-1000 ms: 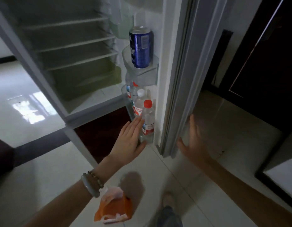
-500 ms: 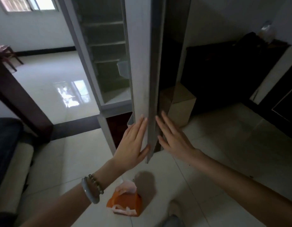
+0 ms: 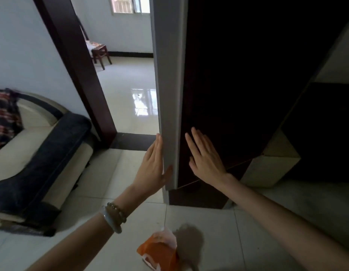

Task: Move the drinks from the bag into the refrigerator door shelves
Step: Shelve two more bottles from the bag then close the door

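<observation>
- Left of the refrigerator door [image 3: 168,90], a sofa [image 3: 38,153] and a doorway into a bright room are all you have on that side; no drink stands there.
- Your left hand [image 3: 152,169] lies flat and wide against the door's pale edge, fingers straight, thumb hooked round the lower corner, holding nothing.
- The door itself looks shut or all but shut against the cabinet, so its shelves and any drinks on them are hidden from you; I cannot tell how many went in.
- Your right hand [image 3: 206,159] spreads open and empty on the dark front just right of that edge.
- Below the door, on the floor tiles, the orange bag [image 3: 160,253] lies crumpled and looks emptied, so I judge the loading finished.
- No brand, label or writing is readable anywhere.
</observation>
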Action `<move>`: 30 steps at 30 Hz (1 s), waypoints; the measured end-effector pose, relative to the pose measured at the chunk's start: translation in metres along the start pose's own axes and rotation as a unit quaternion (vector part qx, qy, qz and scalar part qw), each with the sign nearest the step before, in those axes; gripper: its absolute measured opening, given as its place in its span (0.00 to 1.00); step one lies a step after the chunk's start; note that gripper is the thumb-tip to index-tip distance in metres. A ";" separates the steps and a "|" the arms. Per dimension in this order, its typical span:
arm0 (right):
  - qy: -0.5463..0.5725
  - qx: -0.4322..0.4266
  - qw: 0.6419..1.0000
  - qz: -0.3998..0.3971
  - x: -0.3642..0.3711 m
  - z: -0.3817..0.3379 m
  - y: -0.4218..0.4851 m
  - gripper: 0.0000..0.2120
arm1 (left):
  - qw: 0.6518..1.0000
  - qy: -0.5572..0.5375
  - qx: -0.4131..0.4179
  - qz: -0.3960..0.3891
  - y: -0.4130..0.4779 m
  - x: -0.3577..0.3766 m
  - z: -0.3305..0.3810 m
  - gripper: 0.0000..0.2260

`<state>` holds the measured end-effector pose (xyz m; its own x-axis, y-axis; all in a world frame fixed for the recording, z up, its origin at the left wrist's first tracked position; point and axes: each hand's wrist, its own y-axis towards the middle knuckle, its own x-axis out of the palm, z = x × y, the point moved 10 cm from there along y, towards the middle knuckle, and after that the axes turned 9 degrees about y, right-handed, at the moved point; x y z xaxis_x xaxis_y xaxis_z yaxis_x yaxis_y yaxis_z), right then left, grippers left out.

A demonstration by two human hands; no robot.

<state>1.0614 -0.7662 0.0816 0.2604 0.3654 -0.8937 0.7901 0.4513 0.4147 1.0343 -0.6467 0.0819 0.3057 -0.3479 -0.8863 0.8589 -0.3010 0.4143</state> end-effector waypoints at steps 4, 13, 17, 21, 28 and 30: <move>-0.035 -0.027 0.999 -0.010 0.009 0.019 0.036 0.39 | 0.998 0.054 -0.017 -0.016 0.032 0.014 -0.028 0.44; -0.070 -0.070 0.994 -0.039 0.024 0.047 0.101 0.40 | 0.980 0.180 -0.061 -0.065 0.100 0.040 -0.079 0.41; -0.072 -0.062 0.995 -0.044 0.029 0.061 0.124 0.41 | 0.972 0.213 -0.078 -0.057 0.129 0.048 -0.091 0.41; -0.106 -0.044 0.991 -0.067 0.039 0.078 0.146 0.42 | 0.956 0.270 -0.085 -0.076 0.152 0.060 -0.106 0.37; -0.157 -0.024 0.984 -0.081 0.050 0.096 0.163 0.43 | 0.944 0.301 -0.051 -0.125 0.172 0.087 -0.112 0.36; -0.154 -0.021 0.984 -0.083 0.050 0.096 0.163 0.42 | 0.945 0.295 -0.056 -0.129 0.170 0.086 -0.113 0.37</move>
<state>1.2567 -0.7521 0.0883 0.2896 0.0227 -0.9569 0.8143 0.5196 0.2588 1.2537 -0.6274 0.0525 0.2278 0.2905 -0.9294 0.9642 -0.2007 0.1736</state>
